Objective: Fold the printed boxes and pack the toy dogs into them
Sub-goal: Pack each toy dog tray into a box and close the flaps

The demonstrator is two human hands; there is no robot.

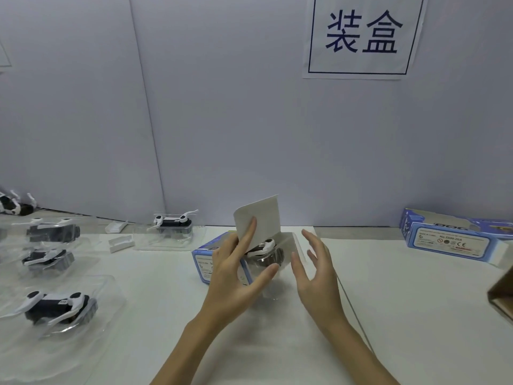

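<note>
On the tabletop (388, 287), the left hand (236, 276) grips the box (204, 259) to keep it steady, a dog (265, 245) sitting in its open end. The right hand (313, 270) waits beside it, fingers loose, holding nothing, likely ready to close the flap (263, 215).

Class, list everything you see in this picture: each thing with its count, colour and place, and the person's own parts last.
Open box: one, blue and white, table centre, flaps up.
Toy dog in open box: one, black and white, partly inside.
Closed box: one, blue, far right.
Toy dogs in clear trays: at least four, black and white, left side.
White inserts: two, left of centre.
Brown carton: one, right edge.
Wall sign: one, white with blue characters.
Table: white.
Left hand: holds the open box.
Right hand: open, beside the box.
</note>
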